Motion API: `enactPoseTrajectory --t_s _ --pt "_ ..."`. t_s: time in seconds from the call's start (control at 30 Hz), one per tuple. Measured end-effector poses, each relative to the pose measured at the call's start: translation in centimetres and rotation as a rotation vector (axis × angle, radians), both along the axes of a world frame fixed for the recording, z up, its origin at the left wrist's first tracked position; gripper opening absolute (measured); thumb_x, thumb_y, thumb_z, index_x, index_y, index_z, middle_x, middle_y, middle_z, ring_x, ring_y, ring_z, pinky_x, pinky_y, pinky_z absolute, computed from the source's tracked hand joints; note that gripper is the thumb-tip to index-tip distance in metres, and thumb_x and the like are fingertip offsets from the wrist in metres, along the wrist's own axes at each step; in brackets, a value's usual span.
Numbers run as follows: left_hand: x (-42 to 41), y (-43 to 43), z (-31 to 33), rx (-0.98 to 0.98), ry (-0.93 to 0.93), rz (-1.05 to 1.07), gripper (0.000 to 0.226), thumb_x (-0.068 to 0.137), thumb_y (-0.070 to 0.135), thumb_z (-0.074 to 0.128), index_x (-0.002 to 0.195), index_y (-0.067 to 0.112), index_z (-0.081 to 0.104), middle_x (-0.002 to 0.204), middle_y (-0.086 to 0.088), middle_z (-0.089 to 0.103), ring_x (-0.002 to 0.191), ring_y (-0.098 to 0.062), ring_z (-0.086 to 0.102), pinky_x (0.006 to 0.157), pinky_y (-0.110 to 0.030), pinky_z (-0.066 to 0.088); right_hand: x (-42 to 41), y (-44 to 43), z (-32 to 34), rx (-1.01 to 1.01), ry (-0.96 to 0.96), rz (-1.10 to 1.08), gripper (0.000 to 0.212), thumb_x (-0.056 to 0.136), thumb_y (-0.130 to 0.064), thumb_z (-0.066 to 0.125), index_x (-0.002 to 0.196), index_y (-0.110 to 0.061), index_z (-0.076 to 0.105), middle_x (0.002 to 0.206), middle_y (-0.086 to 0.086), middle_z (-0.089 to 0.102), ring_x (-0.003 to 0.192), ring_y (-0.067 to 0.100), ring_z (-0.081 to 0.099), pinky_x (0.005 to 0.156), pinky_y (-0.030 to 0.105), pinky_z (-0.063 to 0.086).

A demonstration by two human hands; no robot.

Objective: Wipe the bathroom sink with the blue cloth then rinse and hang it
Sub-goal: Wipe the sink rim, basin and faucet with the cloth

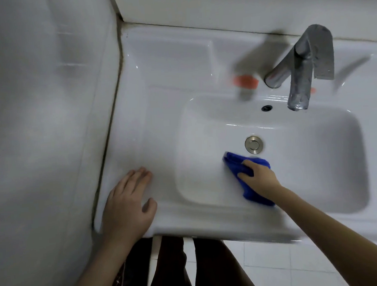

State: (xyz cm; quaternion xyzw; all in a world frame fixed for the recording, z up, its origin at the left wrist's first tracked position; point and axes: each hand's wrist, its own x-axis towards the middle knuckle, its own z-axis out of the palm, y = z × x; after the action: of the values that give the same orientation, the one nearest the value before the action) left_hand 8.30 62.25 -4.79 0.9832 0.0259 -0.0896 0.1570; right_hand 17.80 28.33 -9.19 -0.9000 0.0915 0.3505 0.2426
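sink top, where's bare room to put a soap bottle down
Barest: the back-left ledge of the sink, between side wall, back wall and basin. The basin's right half past the drain is bare too. Crowded: front-left rim under the left hand, basin front where the right hand grips the blue cloth, and by the tap, beside a blurred orange item.

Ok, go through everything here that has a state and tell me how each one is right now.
blue cloth: bunched, pressed on the floor of the sink beside the drain stopper.
right hand: grips the blue cloth.
left hand: flat, fingers straight, resting on the sink's left rim.
faucet: no water seen running.
drain stopper: looks seated, not certain.
sink: no standing water.
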Motion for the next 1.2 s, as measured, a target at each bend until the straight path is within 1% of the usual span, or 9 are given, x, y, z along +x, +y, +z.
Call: enactPoseTrajectory --t_s 0.13,0.27,0.37,0.63,0.73,0.83,0.93,1.03,1.2 --pt "-0.1 0.0 0.1 -0.015 0.011 0.007 0.062 0.073 0.033 0.047 0.133 0.018 0.058 0.142 0.000 0.054 0.130 -0.022 0.049 0.103 -0.038 0.044 -0.4 8.4 0.9 0.329 -0.045 0.063 0.018 0.088 -0.018 0.065 0.106 -0.013 0.064 0.095 -0.001 0.061 0.085 0.014 0.055 0.074 0.020 0.034" --pt "-0.1 -0.1 0.4 -0.005 0.006 0.012 0.063 0.075 0.035 0.047 0.136 0.020 0.055 0.143 0.002 0.052 0.133 -0.018 0.045 0.106 -0.033 0.037 2.6 16.2 -0.6 0.505 -0.275 -0.580 0.006 0.092 -0.022 0.053 0.098 -0.021 0.053 0.088 0.000 0.062 0.077 0.010 0.057 0.070 0.017 0.043" --pt "0.0 -0.1 0.4 -0.005 0.004 0.008 0.063 0.074 0.034 0.048 0.136 0.021 0.055 0.143 0.003 0.052 0.133 -0.016 0.045 0.105 -0.030 0.035 8.5 16.2 -0.9 0.492 -0.360 -0.833 0.012 0.091 -0.022 0.050 0.102 -0.018 0.051 0.082 -0.005 0.059 0.081 0.017 0.058 0.075 0.027 0.043" --pt "-0.1 -0.3 0.9 -0.029 0.010 0.022 0.063 0.074 0.033 0.048 0.134 0.019 0.056 0.143 0.002 0.053 0.132 -0.017 0.046 0.103 -0.034 0.041 -2.3 14.1 1.8 0.751 -0.123 -0.281 0.012 0.093 -0.016 0.060 0.092 -0.008 0.051 0.083 0.003 0.059 0.070 0.008 0.054 0.064 0.019 0.045" --pt "-0.2 0.0 0.6 -0.051 0.022 0.020 0.063 0.073 0.033 0.047 0.133 0.018 0.058 0.142 0.000 0.054 0.131 -0.020 0.048 0.104 -0.035 0.043 -0.5 13.5 3.2 0.755 -0.055 -0.312 0.011 0.091 -0.012 0.062 0.087 -0.006 0.054 0.079 0.002 0.057 0.069 0.011 0.053 0.063 0.017 0.044" --pt "0.9 -0.3 1.4 -0.112 -0.020 0.055 0.059 0.076 0.034 0.044 0.128 0.013 0.061 0.136 -0.004 0.059 0.124 -0.025 0.055 0.102 -0.039 0.047 1.2 12.4 5.6 0.800 -0.051 -0.564 0.017 0.091 -0.015 0.062 0.080 -0.009 0.051 0.070 0.002 0.052 0.063 0.016 0.049 0.054 0.020 0.043" --pt "4.3 -1.7 2.0 -0.176 -0.075 0.068 0.058 0.084 0.035 0.046 0.138 0.014 0.052 0.144 -0.003 0.051 0.134 -0.022 0.045 0.108 -0.040 0.042 2.1 10.5 8.9 0.874 -0.155 -0.763 0.020 0.091 -0.017 0.061 0.078 -0.009 0.048 0.073 0.008 0.049 0.067 0.021 0.048 0.060 0.031 0.043" --pt "9.7 -3.2 1.2 -0.233 -0.142 -0.018 0.062 0.088 0.043 0.041 0.146 0.020 0.041 0.153 0.004 0.040 0.143 -0.016 0.029 0.115 -0.036 0.032 3.9 9.7 11.3 0.885 -0.326 -0.848 0.017 0.093 -0.016 0.058 0.084 -0.006 0.048 0.073 0.006 0.050 0.062 0.016 0.050 0.055 0.026 0.045" --pt "17.5 -4.1 -2.1 -0.099 -0.184 -0.168 0.056 0.092 0.038 0.041 0.143 0.016 0.046 0.152 0.000 0.042 0.142 -0.023 0.033 0.117 -0.040 0.024 10.2 9.1 11.2 0.554 -0.772 -0.772 0.011 0.096 -0.021 0.054 0.102 -0.013 0.049 0.084 -0.014 0.056 0.071 0.007 0.052 0.064 0.016 0.042"
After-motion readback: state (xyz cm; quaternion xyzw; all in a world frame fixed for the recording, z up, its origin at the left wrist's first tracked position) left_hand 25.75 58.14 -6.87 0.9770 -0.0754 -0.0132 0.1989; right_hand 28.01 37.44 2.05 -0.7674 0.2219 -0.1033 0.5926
